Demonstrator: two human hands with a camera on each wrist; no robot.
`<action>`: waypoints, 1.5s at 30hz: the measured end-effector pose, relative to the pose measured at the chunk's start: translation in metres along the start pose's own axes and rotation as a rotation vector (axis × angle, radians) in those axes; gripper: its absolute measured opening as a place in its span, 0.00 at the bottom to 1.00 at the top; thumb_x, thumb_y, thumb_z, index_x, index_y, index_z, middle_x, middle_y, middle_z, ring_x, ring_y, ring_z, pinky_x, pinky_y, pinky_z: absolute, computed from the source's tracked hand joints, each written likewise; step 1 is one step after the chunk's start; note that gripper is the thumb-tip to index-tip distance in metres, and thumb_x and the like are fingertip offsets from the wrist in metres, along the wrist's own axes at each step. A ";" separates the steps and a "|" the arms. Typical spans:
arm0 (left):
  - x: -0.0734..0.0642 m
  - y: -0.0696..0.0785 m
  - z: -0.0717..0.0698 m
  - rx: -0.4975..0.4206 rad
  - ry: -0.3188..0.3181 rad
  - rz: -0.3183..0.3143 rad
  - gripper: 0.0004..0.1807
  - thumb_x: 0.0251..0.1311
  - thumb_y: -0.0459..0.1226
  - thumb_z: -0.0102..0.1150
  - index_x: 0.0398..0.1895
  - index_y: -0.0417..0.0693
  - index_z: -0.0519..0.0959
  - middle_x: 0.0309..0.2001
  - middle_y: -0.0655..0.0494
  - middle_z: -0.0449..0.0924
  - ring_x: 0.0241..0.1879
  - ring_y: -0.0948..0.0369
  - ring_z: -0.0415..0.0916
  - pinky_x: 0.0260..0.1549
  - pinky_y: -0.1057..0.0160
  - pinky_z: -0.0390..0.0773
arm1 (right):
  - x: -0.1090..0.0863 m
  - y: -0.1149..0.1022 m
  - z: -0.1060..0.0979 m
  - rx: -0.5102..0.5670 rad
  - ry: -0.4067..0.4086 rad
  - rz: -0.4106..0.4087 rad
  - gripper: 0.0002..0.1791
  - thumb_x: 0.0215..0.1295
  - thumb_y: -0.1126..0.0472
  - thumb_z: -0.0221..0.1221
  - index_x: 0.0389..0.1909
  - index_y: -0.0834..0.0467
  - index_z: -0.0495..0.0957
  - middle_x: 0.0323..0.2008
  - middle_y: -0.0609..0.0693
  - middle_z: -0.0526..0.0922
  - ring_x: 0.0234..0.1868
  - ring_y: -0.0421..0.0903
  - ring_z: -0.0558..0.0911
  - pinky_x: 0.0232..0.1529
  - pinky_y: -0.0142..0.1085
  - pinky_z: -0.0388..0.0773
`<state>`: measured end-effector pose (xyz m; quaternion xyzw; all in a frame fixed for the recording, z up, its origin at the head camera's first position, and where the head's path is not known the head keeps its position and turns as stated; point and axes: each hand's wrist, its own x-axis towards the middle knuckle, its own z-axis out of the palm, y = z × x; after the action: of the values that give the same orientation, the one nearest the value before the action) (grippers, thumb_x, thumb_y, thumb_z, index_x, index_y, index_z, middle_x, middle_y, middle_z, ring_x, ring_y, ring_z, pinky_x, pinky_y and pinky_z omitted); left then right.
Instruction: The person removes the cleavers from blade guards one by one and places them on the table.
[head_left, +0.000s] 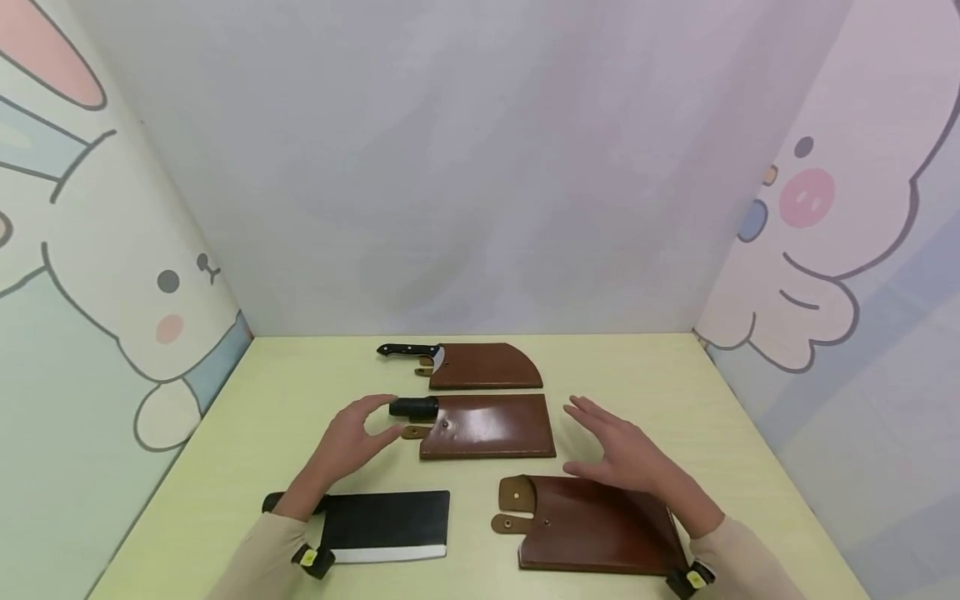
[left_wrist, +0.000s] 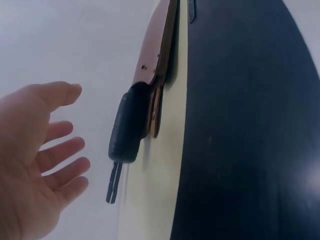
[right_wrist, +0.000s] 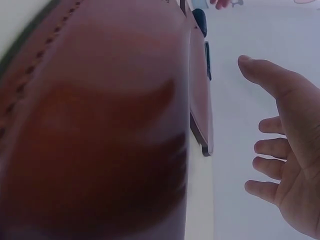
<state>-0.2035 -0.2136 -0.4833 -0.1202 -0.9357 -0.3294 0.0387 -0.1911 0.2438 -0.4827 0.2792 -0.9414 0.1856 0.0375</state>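
My left hand (head_left: 347,442) hovers by the black handle (head_left: 414,407) of a cleaver in a brown leather sheath (head_left: 491,425), fingers and thumb spread apart. In the left wrist view that handle (left_wrist: 129,125) stands apart from the fingertips. Below my left forearm lies an unsheathed cleaver (head_left: 386,523) with a dark blade and a pale edge; the forearm partly covers its handle. My right hand (head_left: 630,454) is held with loosely spread fingers over another brown sheath (head_left: 600,529), no handle showing at its mouth. Neither hand holds anything.
At the back of the pale yellow table (head_left: 315,367), a knife with a black riveted handle (head_left: 408,350) sits in a curved brown sheath (head_left: 483,367). A plain wall (head_left: 465,167) rises behind, with cartoon-printed walls on both sides.
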 end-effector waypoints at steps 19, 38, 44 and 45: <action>0.041 -0.005 0.022 -0.034 -0.140 0.006 0.39 0.61 0.53 0.71 0.71 0.45 0.72 0.70 0.42 0.71 0.69 0.42 0.67 0.63 0.39 0.69 | 0.065 -0.005 0.024 0.072 -0.187 -0.022 0.61 0.51 0.30 0.71 0.80 0.52 0.57 0.80 0.58 0.53 0.80 0.58 0.52 0.66 0.57 0.69; 0.056 -0.022 0.038 -0.055 -0.200 -0.050 0.32 0.61 0.49 0.72 0.65 0.42 0.78 0.60 0.43 0.79 0.54 0.49 0.76 0.52 0.46 0.76 | 0.082 0.004 0.047 0.124 -0.306 -0.031 0.66 0.47 0.28 0.73 0.82 0.52 0.53 0.81 0.61 0.49 0.80 0.61 0.50 0.69 0.60 0.63; 0.058 -0.022 0.040 -0.036 -0.195 -0.033 0.27 0.61 0.45 0.73 0.61 0.43 0.80 0.57 0.44 0.80 0.53 0.50 0.76 0.52 0.45 0.76 | 0.085 0.004 0.050 0.106 -0.320 -0.020 0.67 0.45 0.27 0.73 0.82 0.50 0.53 0.80 0.62 0.50 0.80 0.62 0.52 0.68 0.60 0.64; 0.058 -0.022 0.041 -0.031 -0.191 -0.029 0.26 0.61 0.44 0.73 0.61 0.43 0.81 0.56 0.44 0.80 0.53 0.50 0.76 0.52 0.45 0.75 | 0.086 0.004 0.051 0.101 -0.321 -0.019 0.67 0.45 0.27 0.73 0.82 0.49 0.53 0.80 0.62 0.51 0.80 0.62 0.52 0.68 0.59 0.65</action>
<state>-0.2651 -0.1929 -0.5192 -0.1380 -0.9315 -0.3316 -0.0572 -0.2638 0.1845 -0.5164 0.3157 -0.9221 0.1853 -0.1254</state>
